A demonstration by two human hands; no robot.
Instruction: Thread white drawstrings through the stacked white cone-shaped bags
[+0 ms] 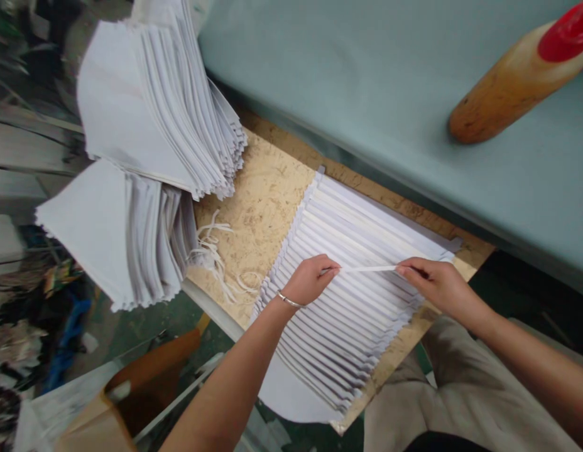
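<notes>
White strip (367, 269) between both hands (310, 280) (437, 285) (taut)

A red-tipped wooden tool (503, 94) lies on pale blue padding (320, 81)

Soft, diffuse light, seemingly from above, lies evenly over the layered white sheets (348, 314), leaving them bright. Shadows around them stay faint: thin grey lines between the layers and a gentle darkening beneath the hands (310, 279). Above the sheets, the teal padded surface (367, 81) carries a dull, muted sheen. Far left of them, the background turns darker and smears into streaky, out-of-focus blur. Straight edges bow slightly toward the frame's borders, and fine detail looks softly compressed.
</notes>
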